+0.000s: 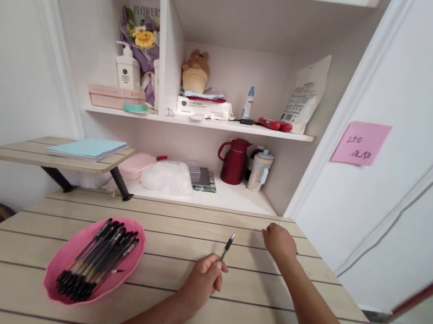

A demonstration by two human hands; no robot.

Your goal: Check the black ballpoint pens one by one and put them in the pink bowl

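My left hand [203, 280] is closed around the lower part of a gel pen [228, 246], just above the wooden table. The pen's black grip and pale tip point up and away from me, with no cap on that end. Farther off to the right, my right hand [280, 241] is curled into a fist with its fingers turned away. Whatever it may hold is hidden. On the left, several black-capped pens [99, 258] lie bundled in a pink scalloped tray [54, 273].
A small raised shelf [13, 149] on black legs bears blue paper sheets [87, 147]. Behind the table [156, 313], a white shelf unit holds a red jug [235, 161], a speckled cup [259, 170] and a plastic bag [167, 177]. A pink note [361, 143] is on the right wall.
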